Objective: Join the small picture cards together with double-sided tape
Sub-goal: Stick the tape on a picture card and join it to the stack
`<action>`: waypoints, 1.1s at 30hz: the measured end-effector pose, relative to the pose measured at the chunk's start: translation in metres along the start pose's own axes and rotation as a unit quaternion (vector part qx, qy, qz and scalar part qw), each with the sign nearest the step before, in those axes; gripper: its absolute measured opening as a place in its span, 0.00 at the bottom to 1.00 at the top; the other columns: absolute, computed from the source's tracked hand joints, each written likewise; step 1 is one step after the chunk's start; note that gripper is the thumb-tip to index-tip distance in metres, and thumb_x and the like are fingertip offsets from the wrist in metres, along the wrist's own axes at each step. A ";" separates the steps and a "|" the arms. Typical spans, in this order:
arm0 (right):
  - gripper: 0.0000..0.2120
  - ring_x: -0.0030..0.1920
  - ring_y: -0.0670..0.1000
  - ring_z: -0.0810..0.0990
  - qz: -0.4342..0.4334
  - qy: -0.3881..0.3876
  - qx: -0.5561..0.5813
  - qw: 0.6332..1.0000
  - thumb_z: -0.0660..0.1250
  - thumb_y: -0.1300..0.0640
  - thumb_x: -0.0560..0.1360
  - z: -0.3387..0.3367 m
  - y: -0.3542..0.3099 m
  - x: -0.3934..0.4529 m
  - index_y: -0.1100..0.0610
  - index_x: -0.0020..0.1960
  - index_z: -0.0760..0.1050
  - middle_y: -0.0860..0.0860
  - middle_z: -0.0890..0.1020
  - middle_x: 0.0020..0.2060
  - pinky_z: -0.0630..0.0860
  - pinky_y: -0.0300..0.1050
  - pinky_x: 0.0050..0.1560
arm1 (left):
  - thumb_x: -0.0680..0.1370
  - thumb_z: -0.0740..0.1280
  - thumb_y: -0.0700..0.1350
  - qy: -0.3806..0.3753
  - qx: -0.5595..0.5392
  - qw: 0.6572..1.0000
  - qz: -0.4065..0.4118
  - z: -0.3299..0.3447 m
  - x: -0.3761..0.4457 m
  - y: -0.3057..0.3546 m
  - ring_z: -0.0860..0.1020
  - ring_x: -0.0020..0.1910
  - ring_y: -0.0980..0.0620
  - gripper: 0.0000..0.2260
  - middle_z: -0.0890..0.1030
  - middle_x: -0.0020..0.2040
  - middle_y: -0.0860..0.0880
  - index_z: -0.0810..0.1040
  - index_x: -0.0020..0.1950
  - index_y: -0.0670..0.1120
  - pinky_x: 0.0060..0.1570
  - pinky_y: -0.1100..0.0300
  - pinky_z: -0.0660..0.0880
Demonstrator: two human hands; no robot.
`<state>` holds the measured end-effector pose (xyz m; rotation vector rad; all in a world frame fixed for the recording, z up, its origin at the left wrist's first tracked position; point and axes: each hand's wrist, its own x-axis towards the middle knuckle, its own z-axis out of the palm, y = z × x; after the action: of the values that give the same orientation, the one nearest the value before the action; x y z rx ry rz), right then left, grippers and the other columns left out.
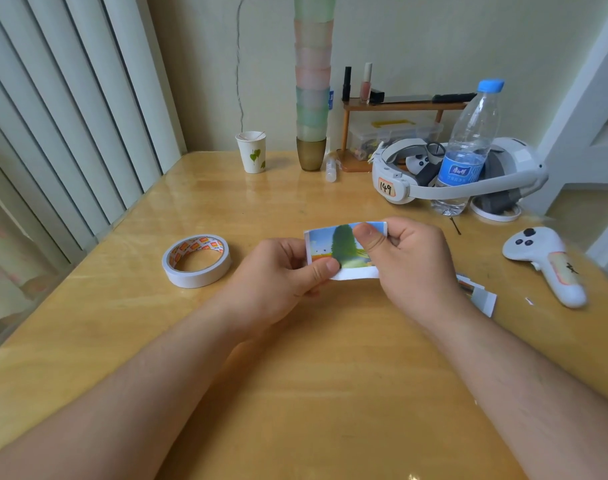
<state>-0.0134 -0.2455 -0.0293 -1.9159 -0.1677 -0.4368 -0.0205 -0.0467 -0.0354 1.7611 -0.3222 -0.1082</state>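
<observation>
Above the middle of the wooden table, both hands hold one small picture card (344,245) showing a green tree under blue sky. My left hand (282,271) pinches its lower left corner with the thumb on top. My right hand (410,258) grips its right side, thumb pressed on the picture. A white strip (356,273) runs along the card's bottom edge. The roll of double-sided tape (197,260) lies flat to the left of my left hand. More small cards (477,294) lie on the table behind my right wrist, partly hidden.
A white hand controller (545,263) lies at the right. Behind the hands stand a water bottle (469,147), a white headset (458,171), a paper cup (252,152), a tall stack of plastic cups (313,88) and a small wooden shelf (403,105). Vertical blinds (63,109) line the left side.
</observation>
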 end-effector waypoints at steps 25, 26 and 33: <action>0.04 0.32 0.46 0.82 0.141 -0.047 0.099 0.984 0.73 0.60 0.78 -0.004 -0.002 0.000 0.58 0.45 0.81 0.51 0.83 0.35 0.77 0.39 0.38 | 0.81 0.71 0.38 0.079 -0.095 0.991 -0.059 -0.010 0.004 -0.005 0.81 0.39 0.53 0.05 0.84 0.39 0.47 0.86 0.53 0.41 0.55 0.54 0.84; 0.03 0.32 0.46 0.82 0.152 -0.050 0.109 0.981 0.72 0.61 0.79 -0.004 -0.001 0.000 0.58 0.46 0.81 0.51 0.83 0.37 0.77 0.39 0.38 | 0.82 0.70 0.37 0.073 -0.098 0.991 -0.061 -0.010 0.003 -0.007 0.81 0.41 0.53 0.06 0.85 0.41 0.48 0.87 0.55 0.43 0.59 0.51 0.82; 0.03 0.32 0.44 0.83 0.109 -0.037 0.047 0.992 0.72 0.57 0.79 -0.003 0.000 0.000 0.50 0.47 0.81 0.49 0.85 0.32 0.76 0.36 0.34 | 0.82 0.72 0.46 0.099 0.041 0.993 -0.040 -0.009 0.004 -0.011 0.81 0.39 0.50 0.07 0.86 0.42 0.47 0.84 0.55 0.58 0.54 0.43 0.81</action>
<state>-0.0140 -0.2484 -0.0283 -1.8353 -0.0245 -0.2078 -0.0129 -0.0373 -0.0433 1.8499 -0.1132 0.0236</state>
